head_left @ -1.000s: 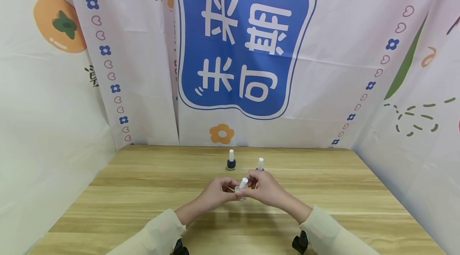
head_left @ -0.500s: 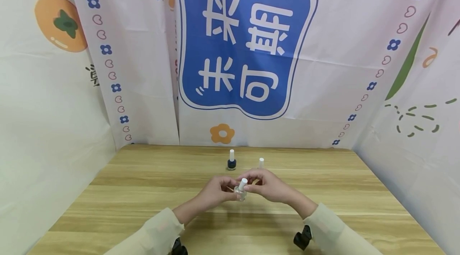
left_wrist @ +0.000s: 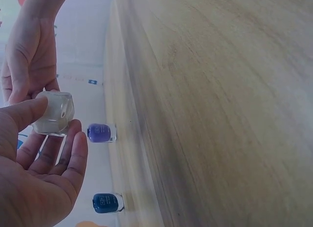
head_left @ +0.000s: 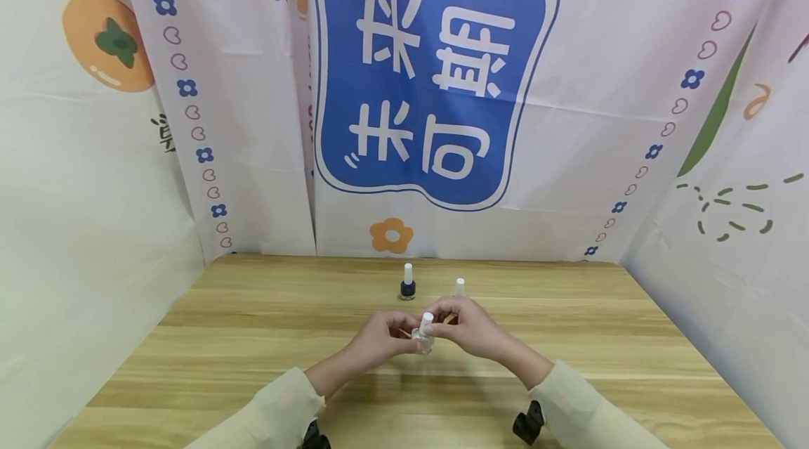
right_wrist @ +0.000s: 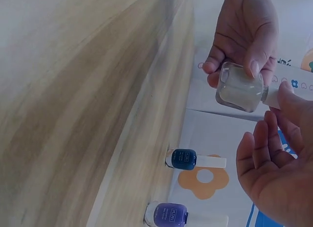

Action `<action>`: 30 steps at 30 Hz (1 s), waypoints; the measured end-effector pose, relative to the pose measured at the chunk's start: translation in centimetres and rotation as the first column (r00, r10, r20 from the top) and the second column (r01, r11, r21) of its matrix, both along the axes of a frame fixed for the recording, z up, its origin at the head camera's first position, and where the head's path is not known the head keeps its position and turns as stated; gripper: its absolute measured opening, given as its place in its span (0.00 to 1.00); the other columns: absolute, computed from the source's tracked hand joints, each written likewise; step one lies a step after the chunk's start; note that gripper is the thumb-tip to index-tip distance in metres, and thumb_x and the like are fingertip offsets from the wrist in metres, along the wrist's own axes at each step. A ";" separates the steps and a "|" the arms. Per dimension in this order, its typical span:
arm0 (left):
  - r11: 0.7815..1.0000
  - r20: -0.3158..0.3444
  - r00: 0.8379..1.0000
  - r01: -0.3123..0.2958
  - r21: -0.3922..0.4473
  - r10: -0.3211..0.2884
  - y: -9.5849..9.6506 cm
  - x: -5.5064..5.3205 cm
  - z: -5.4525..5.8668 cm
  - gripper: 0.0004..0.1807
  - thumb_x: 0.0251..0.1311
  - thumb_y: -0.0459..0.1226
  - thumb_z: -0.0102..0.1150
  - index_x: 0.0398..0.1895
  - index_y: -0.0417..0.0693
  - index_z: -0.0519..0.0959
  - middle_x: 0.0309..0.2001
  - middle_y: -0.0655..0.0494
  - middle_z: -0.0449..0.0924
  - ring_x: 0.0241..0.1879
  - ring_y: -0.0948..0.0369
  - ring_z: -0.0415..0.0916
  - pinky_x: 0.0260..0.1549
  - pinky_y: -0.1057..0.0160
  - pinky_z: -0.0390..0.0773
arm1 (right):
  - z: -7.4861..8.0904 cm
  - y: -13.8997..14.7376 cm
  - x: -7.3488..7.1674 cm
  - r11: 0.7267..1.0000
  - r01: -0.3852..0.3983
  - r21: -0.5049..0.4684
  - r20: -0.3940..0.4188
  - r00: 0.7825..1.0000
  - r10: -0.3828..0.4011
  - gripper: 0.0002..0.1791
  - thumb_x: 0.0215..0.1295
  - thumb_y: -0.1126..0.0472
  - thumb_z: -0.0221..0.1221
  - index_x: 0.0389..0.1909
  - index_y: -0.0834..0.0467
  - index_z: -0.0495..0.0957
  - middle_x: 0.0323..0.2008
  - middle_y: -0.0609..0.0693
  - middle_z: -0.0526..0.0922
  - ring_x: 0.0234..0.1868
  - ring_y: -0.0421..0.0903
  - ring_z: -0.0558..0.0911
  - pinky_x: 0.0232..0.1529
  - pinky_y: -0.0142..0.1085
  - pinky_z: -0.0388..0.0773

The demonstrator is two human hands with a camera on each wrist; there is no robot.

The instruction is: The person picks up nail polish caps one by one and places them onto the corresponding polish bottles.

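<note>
A nail polish bottle [head_left: 424, 344] of clear glass with pale contents is held a little above the table, upright and slightly tilted. My left hand [head_left: 381, 336] grips its glass body between thumb and fingers. At the white cap [right_wrist: 272, 96], my right hand [head_left: 472, 328] pinches with thumb and forefinger; its other fingers are loosely bent in the right wrist view. Cap and glass are joined at the neck. Beyond the hands stands a dark blue nail polish bottle [head_left: 407, 289]. A purple nail polish bottle [left_wrist: 100, 132] stands to its right, its body hidden behind my right hand in the head view.
Both standing bottles have white caps and are upright on the wooden table [head_left: 265, 336]. Printed cloth [head_left: 569, 175] hangs along the table's back edge and at both sides. A black wrist camera [head_left: 528, 424] sits below the right sleeve.
My right thumb and fingers have shifted from beside the glass up onto the cap, uncovering more of the bottle body. The purple bottle's body has become hidden. My left hand keeps its hold.
</note>
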State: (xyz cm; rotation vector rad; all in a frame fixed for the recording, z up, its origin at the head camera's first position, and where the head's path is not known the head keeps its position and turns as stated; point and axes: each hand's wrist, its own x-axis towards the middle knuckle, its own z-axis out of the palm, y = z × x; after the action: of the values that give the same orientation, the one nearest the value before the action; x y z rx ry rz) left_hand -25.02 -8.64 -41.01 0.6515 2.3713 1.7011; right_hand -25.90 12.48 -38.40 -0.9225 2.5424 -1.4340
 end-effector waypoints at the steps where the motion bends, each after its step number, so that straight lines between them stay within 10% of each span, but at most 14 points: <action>1: 1.000 -0.001 1.000 0.000 0.001 0.000 0.0 0.0 0.0 0.12 0.52 0.33 0.71 0.40 0.41 0.83 0.38 0.54 0.83 0.37 0.56 0.79 0.34 0.63 0.81 | -0.1 -0.1 0.0 1.000 0.011 -0.003 -0.002 1.000 -0.011 0.08 0.63 0.58 0.64 0.40 0.57 0.84 0.34 0.46 0.80 0.37 0.46 0.77 0.36 0.36 0.76; 18: 1.000 -0.029 1.000 -0.009 -0.005 0.009 0.0 0.1 0.1 0.11 0.53 0.34 0.71 0.40 0.42 0.83 0.37 0.55 0.83 0.37 0.56 0.79 0.34 0.64 0.81 | -0.9 -0.9 0.3 0.991 0.106 -0.080 0.028 0.994 -0.104 0.14 0.58 0.56 0.69 0.29 0.59 0.74 0.27 0.48 0.76 0.28 0.43 0.72 0.24 0.30 0.68; 30: 1.000 0.022 1.000 -0.002 -0.007 0.002 -0.4 0.1 0.6 0.14 0.53 0.36 0.71 0.42 0.42 0.82 0.38 0.54 0.82 0.39 0.54 0.77 0.36 0.60 0.80 | -0.3 0.1 -0.4 0.993 -0.104 -0.055 0.021 0.994 0.105 0.14 0.64 0.59 0.64 0.49 0.57 0.82 0.36 0.48 0.80 0.38 0.46 0.76 0.35 0.34 0.76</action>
State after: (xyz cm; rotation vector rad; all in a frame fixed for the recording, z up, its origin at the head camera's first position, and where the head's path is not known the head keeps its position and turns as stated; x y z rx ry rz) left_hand -24.93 -9.00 -40.44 0.6262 2.3622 1.6911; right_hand -26.34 12.59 -38.69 -1.0242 2.4109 -1.4803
